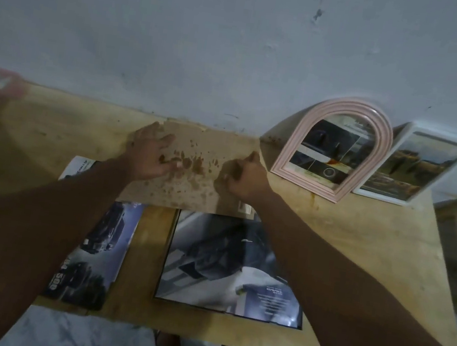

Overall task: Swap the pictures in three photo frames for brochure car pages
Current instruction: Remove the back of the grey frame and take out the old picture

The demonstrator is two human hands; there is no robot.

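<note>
Head view.

**Step in hand (judged):** releasing or seating the stained brown backing board, apparently the rear of a frame laid face down. It lies at frame centre on the table, its far edge against the wall.

1. Press the board flat with one spread hand so it cannot slide.
2. Work the fastenings one at a time. A small pale tab shows at the board's lower right edge.
3. Apply even, light pressure, since any glazing beneath could crack.
4. Have the car page, just below the board, ready to hand. The brochure lies at lower left, partly under the forearm.

**Hands:**
- The left hand is spread wide, palm down, resting on the board's left part and gripping nothing.
- The right hand is curled tight with knuckles up, its fingertips against the board's right part. Whether it pinches a fastening cannot be told.

**Other frames:** the pink arched frame and the white frame stand at upper right, leaning on the wall. Both appear filled.
</note>
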